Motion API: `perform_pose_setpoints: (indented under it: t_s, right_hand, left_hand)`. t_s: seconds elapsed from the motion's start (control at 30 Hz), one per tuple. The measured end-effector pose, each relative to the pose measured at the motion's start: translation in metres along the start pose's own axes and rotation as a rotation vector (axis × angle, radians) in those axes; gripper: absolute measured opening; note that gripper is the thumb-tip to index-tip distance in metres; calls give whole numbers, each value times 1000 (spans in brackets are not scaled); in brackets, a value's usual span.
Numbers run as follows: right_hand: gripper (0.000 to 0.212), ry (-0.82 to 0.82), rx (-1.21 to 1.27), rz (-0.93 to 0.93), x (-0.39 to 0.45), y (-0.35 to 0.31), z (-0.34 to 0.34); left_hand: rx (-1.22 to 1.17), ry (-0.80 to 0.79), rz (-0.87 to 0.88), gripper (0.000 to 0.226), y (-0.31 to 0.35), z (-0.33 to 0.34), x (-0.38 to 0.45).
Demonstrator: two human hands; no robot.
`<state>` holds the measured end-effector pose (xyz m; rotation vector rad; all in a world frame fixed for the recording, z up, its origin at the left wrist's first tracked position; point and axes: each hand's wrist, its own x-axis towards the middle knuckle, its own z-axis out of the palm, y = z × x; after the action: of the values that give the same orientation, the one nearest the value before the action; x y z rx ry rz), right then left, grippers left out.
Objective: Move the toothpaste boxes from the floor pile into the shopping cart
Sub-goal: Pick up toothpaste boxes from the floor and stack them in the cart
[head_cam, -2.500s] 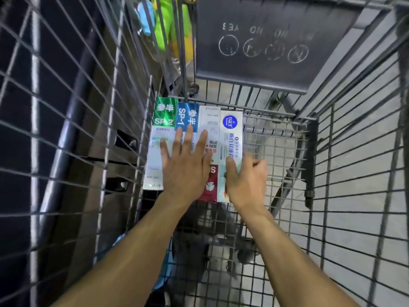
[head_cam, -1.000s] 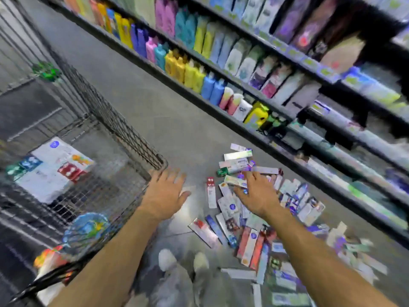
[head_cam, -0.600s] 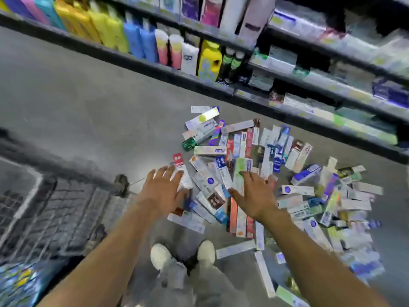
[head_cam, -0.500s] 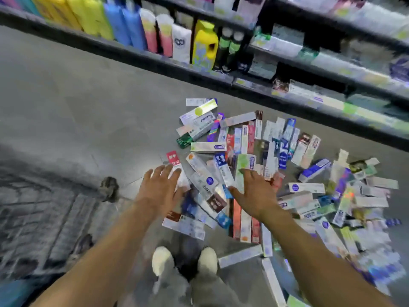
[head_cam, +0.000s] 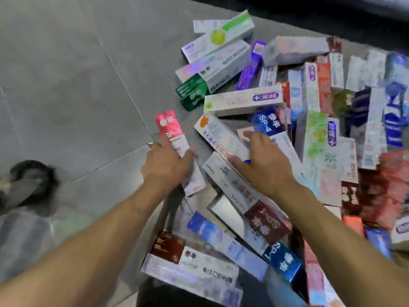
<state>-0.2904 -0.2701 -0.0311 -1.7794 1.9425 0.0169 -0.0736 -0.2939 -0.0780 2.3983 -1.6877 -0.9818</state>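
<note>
Hands descend on toothpaste boxes (head_cam: 287,134) piled on floor: left hand (head_cam: 167,166) closing around pink-ended box (head_cam: 171,131) at pile's near edge, right hand (head_cam: 263,165) spread wide over orange-marked box (head_cam: 219,135). Squaring fingers along each box's long sides should secure both lifts.

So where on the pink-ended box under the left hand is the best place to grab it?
Across its narrow width near the middle, coming from above. The pink-ended box lies flat on the floor at the pile's left edge, both long sides free of neighbours, so the left hand can probably pinch those sides with thumb and fingers.
</note>
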Motion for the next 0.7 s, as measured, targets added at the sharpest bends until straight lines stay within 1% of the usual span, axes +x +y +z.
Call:
perform_pose_setpoints:
  t_s: [0.07,0.13,0.2,0.27,0.33,0.4,0.43,0.53,0.6,0.63,0.7]
  right_hand:
    - [71,22,-53,23,8,0,10]
    - [74,27,-112,36,11,-4,15]
    - [81,7,-157,55,12,-9,16]
    - [89,-17,-163,88,11,-14,14]
    - [91,-12,-103,128,13,-15,13]
    - [85,1,-24,172,16,-13,13]
    - [79,9,12,188,17,-12,13]
    - [52,79,73,205,13,-12,7]
    - [41,108,126,209,5,-12,0]
    - [37,102,217,214,-2,-13,-4]
    - [30,68,514,205,-19,-18,-14]
  left_hand:
    - [-176,83,-31,88,-1,16,11]
    - [-297,136,-59,88,-2,25,16]
    - [-323,132,-88,87,-5,30,17]
    - [-304,106,-81,87,-9,32,16]
    - [-310,79,-64,75,-9,25,10]
    - [-356,66,-48,59,-9,18,4]
    - [-378,69,-35,56,-9,15,1]
    - [-456,55,15,55,-7,7,-10]
    - [-563,44,22,52,-4,1,-19]
    - [-636,40,16,51,-3,-2,-24]
    - [-771,9,7,53,1,-12,-38]
